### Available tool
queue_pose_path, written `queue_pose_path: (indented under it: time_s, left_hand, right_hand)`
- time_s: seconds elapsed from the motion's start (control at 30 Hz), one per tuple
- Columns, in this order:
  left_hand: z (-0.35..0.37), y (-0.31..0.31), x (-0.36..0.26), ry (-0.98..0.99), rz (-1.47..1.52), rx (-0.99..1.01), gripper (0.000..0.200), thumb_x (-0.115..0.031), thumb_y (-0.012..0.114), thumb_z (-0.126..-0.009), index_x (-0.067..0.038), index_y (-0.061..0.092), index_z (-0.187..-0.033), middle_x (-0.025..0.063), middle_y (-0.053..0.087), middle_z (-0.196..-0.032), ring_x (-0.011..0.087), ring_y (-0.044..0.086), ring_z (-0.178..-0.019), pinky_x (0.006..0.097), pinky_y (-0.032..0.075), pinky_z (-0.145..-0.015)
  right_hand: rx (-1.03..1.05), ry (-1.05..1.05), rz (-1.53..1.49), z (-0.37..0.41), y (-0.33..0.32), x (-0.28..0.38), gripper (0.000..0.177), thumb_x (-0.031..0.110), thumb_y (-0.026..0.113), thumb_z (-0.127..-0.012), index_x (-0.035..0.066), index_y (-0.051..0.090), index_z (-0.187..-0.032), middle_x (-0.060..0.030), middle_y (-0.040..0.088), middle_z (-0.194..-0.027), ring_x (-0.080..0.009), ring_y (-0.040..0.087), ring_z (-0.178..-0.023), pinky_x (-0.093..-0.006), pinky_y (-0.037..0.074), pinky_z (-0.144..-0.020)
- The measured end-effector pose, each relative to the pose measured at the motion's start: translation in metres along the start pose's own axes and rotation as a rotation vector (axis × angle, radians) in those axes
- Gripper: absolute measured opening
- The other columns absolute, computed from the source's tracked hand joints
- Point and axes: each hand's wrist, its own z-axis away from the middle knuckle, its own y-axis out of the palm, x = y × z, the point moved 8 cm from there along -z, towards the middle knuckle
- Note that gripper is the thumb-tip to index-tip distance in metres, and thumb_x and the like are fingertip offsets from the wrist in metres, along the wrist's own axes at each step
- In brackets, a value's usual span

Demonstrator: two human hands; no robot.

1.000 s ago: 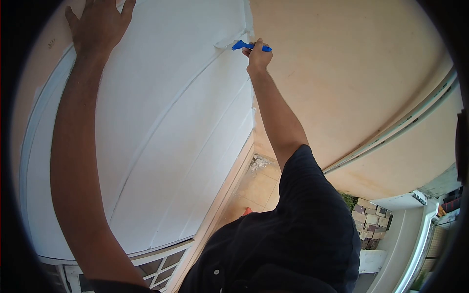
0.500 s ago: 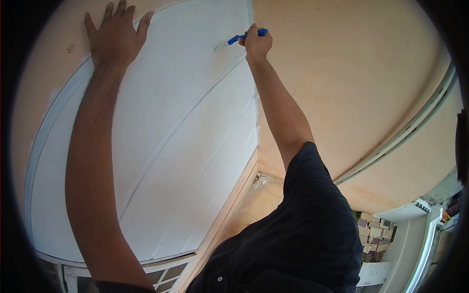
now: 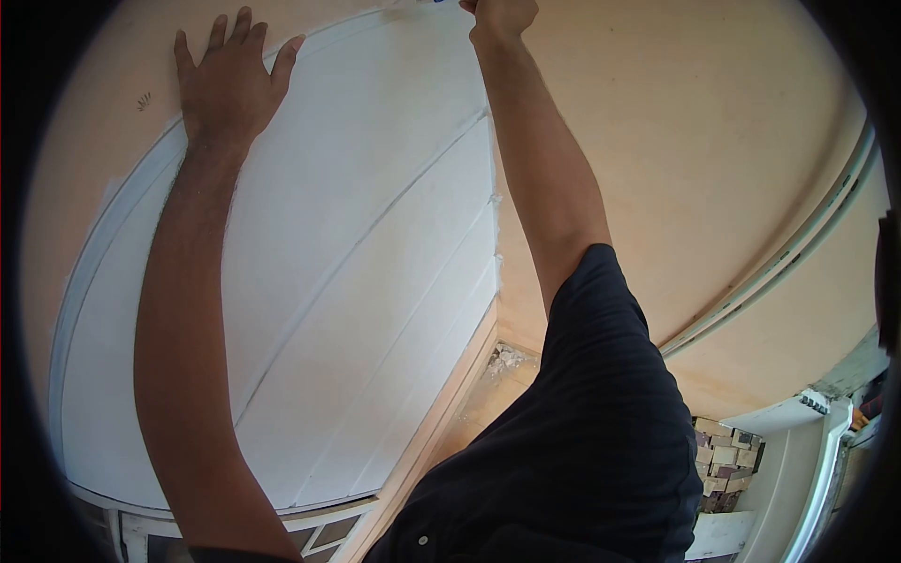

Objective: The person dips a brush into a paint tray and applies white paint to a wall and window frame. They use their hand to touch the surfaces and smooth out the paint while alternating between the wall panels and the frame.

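Note:
Flat against the peach wall [image 3: 563, 113], beside the upper left edge of a white panel [image 3: 310, 216], my left hand [image 3: 230, 84] has its fingers spread and holds nothing. My right hand [image 3: 504, 17] is at the top edge of the view, by the panel's upper right corner. Its fingers are closed round a blue-handled brush [image 3: 439, 2], of which only a small part shows; the rest is cut off by the frame.
A pale double conduit [image 3: 779, 246] curves along the right wall. Rubble [image 3: 508, 357] lies on the floor in the corner. A white grille [image 3: 328, 537] is below the panel, and stone tiles [image 3: 727, 460] are at lower right.
My right hand has moved up with the brush, to the top edge of the view. My left hand stays on the wall; the view has shifted slightly.

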Motion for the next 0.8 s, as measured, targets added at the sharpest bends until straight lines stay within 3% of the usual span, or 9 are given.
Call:
queue_pose_path:
  time_s: [0.07,0.3,0.43,0.67,0.8]
  left_hand:
    - [0.0,0.003,0.003,0.003,0.013,-0.021,0.062,-0.061,0.039,-0.106,-0.017,0.062,-0.143,0.002,0.053,-0.156,0.0218,0.045,-0.148,0.0575,0.019,-0.126]
    - [-0.006,0.002,0.01,0.068,0.082,-0.074,0.063,-0.062,0.04,-0.106,-0.014,0.065,-0.139,0.0051,0.06,-0.149,0.0246,0.053,-0.141,0.0503,0.024,-0.126]
    - [-0.009,-0.003,0.008,0.079,0.074,-0.071,0.063,-0.062,0.04,-0.106,-0.013,0.067,-0.136,0.0049,0.061,-0.148,0.0239,0.056,-0.139,0.0494,0.024,-0.126]
    - [-0.007,-0.001,0.009,0.107,0.09,-0.08,0.061,-0.06,0.042,-0.106,-0.013,0.067,-0.136,0.0046,0.061,-0.149,0.0231,0.056,-0.138,0.048,0.023,-0.127]
    - [-0.005,0.001,0.008,0.106,0.093,-0.111,0.06,-0.059,0.044,-0.106,-0.013,0.067,-0.136,0.0044,0.061,-0.148,0.023,0.057,-0.138,0.0476,0.023,-0.127]
  right_hand:
    - [-0.007,-0.025,-0.036,-0.013,-0.01,-0.003,0.027,0.022,0.056,-0.106,0.001,0.057,-0.088,-0.0076,0.06,-0.072,-0.0185,0.059,-0.051,-0.0338,0.054,-0.045]
    - [-0.056,0.178,-0.014,-0.031,-0.034,-0.062,0.027,0.022,0.056,-0.106,0.001,0.057,-0.091,-0.0087,0.061,-0.077,-0.0188,0.06,-0.055,-0.0345,0.056,-0.046]
    - [-0.154,0.196,-0.05,-0.061,-0.04,-0.084,0.03,0.027,0.062,-0.105,0.0,0.057,-0.091,-0.0088,0.062,-0.077,-0.0191,0.061,-0.054,-0.0348,0.056,-0.045]
    - [-0.214,0.016,0.26,-0.074,-0.042,-0.049,0.03,0.025,0.065,-0.104,-0.003,0.057,-0.096,-0.0103,0.067,-0.082,-0.0204,0.063,-0.056,-0.0342,0.054,-0.047]
    - [-0.143,-0.035,0.016,-0.044,-0.043,-0.02,0.03,0.021,0.057,-0.102,-0.005,0.056,-0.088,-0.0131,0.064,-0.074,-0.0222,0.066,-0.05,-0.0324,0.06,-0.048]
